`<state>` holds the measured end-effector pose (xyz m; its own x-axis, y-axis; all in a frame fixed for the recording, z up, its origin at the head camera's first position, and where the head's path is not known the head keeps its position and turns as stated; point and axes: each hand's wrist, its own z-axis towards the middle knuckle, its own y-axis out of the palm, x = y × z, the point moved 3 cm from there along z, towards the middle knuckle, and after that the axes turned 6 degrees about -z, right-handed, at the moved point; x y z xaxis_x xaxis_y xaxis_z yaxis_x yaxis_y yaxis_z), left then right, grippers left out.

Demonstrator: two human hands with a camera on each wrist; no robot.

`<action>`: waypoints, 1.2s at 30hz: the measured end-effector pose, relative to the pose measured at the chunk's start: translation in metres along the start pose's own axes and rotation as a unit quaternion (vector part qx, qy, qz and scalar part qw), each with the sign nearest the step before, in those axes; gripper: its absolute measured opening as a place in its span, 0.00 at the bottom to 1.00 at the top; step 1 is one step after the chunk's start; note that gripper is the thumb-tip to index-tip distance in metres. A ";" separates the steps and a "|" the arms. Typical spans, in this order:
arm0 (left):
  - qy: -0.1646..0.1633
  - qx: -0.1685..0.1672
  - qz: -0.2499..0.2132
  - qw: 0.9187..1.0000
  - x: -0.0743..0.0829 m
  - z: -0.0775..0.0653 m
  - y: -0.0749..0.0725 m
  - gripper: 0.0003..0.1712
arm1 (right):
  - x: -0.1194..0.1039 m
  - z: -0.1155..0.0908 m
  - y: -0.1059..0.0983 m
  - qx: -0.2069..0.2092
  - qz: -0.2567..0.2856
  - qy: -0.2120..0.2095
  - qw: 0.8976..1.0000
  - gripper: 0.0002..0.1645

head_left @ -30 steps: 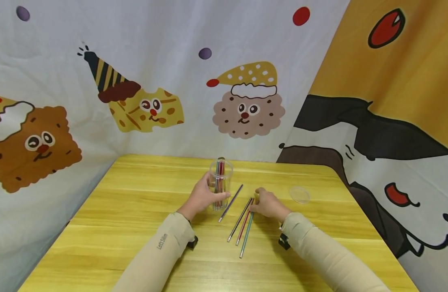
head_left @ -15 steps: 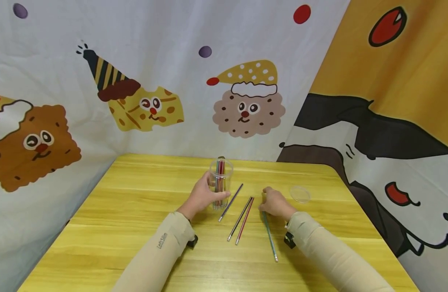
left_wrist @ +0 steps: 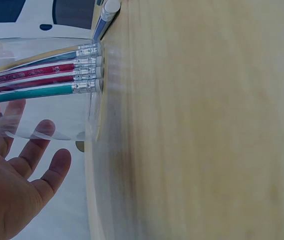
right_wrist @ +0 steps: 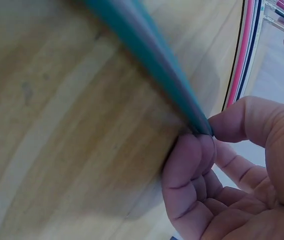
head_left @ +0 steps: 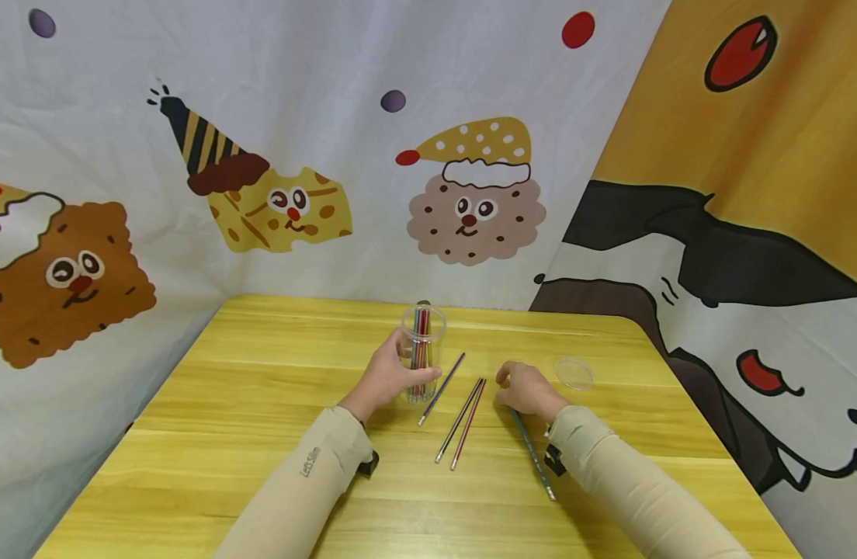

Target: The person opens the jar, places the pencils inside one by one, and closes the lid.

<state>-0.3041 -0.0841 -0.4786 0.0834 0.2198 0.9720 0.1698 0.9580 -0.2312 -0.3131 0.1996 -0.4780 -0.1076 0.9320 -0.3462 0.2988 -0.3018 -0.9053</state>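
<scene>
My left hand (head_left: 385, 378) holds a clear plastic jar (head_left: 435, 359) of several pencils, standing upright on the table. Silver ferrules and erasers at the jar's base show in the left wrist view, where the fingers (left_wrist: 54, 175) spread around the wall. Between thumb and fingertips, my right hand (head_left: 531, 390) pinches one end of a teal pencil (head_left: 535, 456), which slants toward the table's front. Left of that hand, a black pencil (head_left: 456, 425) and a red pencil (head_left: 468, 427) lie nearly together. A purple pencil (head_left: 442, 388) lies beside the jar.
A clear round lid (head_left: 574, 373) lies flat to the right of my right hand. The wooden table (head_left: 296, 334) ends at a cartoon-printed curtain (head_left: 372, 233) behind and at the sides.
The right hand has moved right with the teal pencil, away from the black and red ones. Its eraser end has swung right. The left hand and jar stay put.
</scene>
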 end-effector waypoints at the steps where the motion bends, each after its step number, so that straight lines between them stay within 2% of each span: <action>1: 0.001 -0.001 0.002 1.000 0.000 0.000 0.000 0.41 | 0.000 0.000 0.000 0.005 -0.008 -0.004 1.000 0.17; 5: 0.000 -0.002 0.006 1.000 -0.001 0.001 0.001 0.41 | 0.000 -0.001 0.000 0.011 -0.023 -0.008 1.000 0.09; 11: -0.006 -0.001 0.004 1.000 -0.002 0.000 0.001 0.41 | 0.000 -0.002 0.000 0.020 -0.040 -0.024 0.999 0.07; 19: -0.006 -0.001 0.002 1.000 -0.002 0.001 0.002 0.43 | -0.003 -0.011 -0.006 -0.025 -0.028 -0.028 0.999 0.24; 25: 0.002 -0.001 0.003 1.000 -0.001 0.002 0.002 0.42 | -0.004 -0.015 -0.007 -0.026 -0.015 -0.025 0.999 0.22; 27: 0.001 -0.001 0.004 1.000 -0.001 0.002 0.003 0.42 | -0.003 -0.016 -0.007 -0.025 0.000 -0.026 0.999 0.20; 29: -0.001 -0.002 0.005 1.000 -0.002 0.002 0.003 0.43 | -0.002 -0.017 -0.011 -0.025 0.038 -0.026 0.999 0.18; 32: -0.005 0.000 0.006 1.000 -0.002 0.002 0.004 0.43 | -0.005 -0.017 -0.028 -0.014 0.112 -0.039 0.993 0.14; 34: -0.007 0.002 0.006 1.000 -0.001 0.001 0.003 0.43 | -0.014 -0.017 -0.049 0.022 0.149 -0.063 0.987 0.13; 36: -0.009 0.003 0.008 1.000 -0.001 0.001 0.002 0.42 | -0.027 -0.019 -0.072 0.084 0.170 -0.104 0.976 0.12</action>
<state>-0.3044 -0.0818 -0.4797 0.0679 0.2381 0.9689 0.1622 0.9555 -0.2462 -0.3134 0.2001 -0.3991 -0.2243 0.7164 -0.6606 0.1929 -0.6319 -0.7507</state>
